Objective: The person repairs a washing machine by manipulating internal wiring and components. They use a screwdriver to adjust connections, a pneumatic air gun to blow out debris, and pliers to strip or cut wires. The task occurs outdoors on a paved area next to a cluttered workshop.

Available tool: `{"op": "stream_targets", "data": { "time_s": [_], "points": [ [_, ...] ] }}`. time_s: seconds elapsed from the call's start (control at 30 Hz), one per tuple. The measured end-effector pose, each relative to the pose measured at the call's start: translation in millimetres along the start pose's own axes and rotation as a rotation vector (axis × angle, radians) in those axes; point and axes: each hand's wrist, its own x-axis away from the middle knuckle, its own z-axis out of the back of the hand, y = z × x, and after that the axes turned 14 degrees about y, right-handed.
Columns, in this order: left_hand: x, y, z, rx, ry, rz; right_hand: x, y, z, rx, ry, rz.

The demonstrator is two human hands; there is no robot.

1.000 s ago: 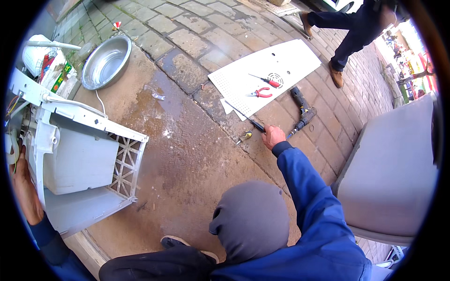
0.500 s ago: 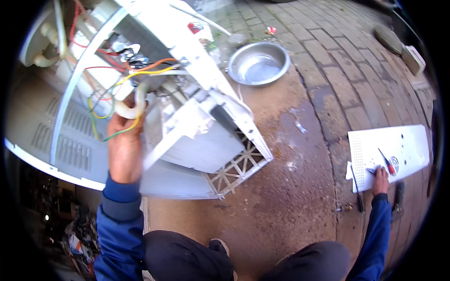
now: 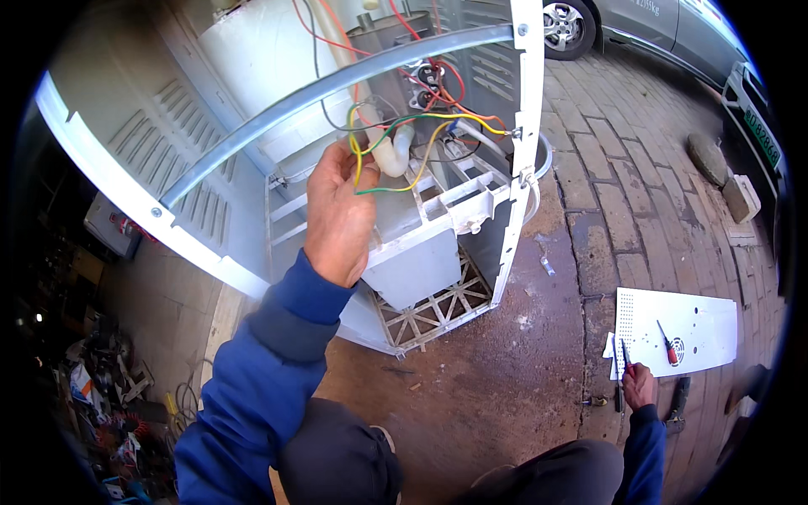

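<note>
An opened white appliance cabinet [image 3: 225,263] stands before me, with loose coloured wires and a bent whitish hose [image 3: 389,160] inside. My left hand [image 3: 341,206] reaches into it, fingers curled at the hose, their tips partly hidden by it and by a yellow-green wire [image 3: 357,160]. To the right, a white metal panel [image 3: 711,337] with vent holes lies on the bricks. My right hand [image 3: 640,385] is closed around a thin dark tool at the panel's near left corner; the tool's kind is unclear. A red-handled screwdriver [image 3: 671,349] lies on the panel.
A metal bar [image 3: 337,88] crosses the cabinet's open front above my left hand. Behind its right post shows the rim of a metal basin [image 3: 545,160]. A dark-handled tool [image 3: 678,400] lies below the panel. Clutter [image 3: 126,421] fills the lower left; a grey car [image 3: 656,29] stands beyond.
My view has swung so that the cabinet sits further right and more upright. My left hand stays at the hose. My right hand has moved from the panel's surface to its corner, onto the thin tool.
</note>
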Motion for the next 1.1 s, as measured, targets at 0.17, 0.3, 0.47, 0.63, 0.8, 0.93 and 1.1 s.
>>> {"op": "stream_targets", "data": {
  "time_s": [0.17,0.3,0.47,0.63,0.8,0.93,1.1],
  "points": [
    [-9.3,-13.2,16.3,0.148,0.042,0.004,29.8,-190.1,83.5,-0.447,-0.267,0.081],
    [-2.6,-12.5,25.8,0.186,0.089,0.035,42.2,-337.8,137.8,-0.481,-0.331,0.259],
    [-2.7,-6.8,28.8,0.287,0.174,0.099,38.4,-455.5,155.4,-0.455,-0.303,0.448],
    [3.9,1.1,29.3,0.292,0.165,0.273,29.8,-512.8,160.7,-0.269,-0.212,0.511],
    [-4.0,-20.4,26.8,0.243,0.288,0.236,23.5,-559.9,163.4,-0.047,-0.190,0.625],
    [-2.7,-16.8,25.3,0.343,0.286,0.249,14.5,-573.5,155.0,-0.082,-0.187,0.605],
    [0.6,-9.3,26.6,0.315,0.282,0.252,3.0,-579.1,145.0,-0.073,-0.176,0.606]
  ]
}}
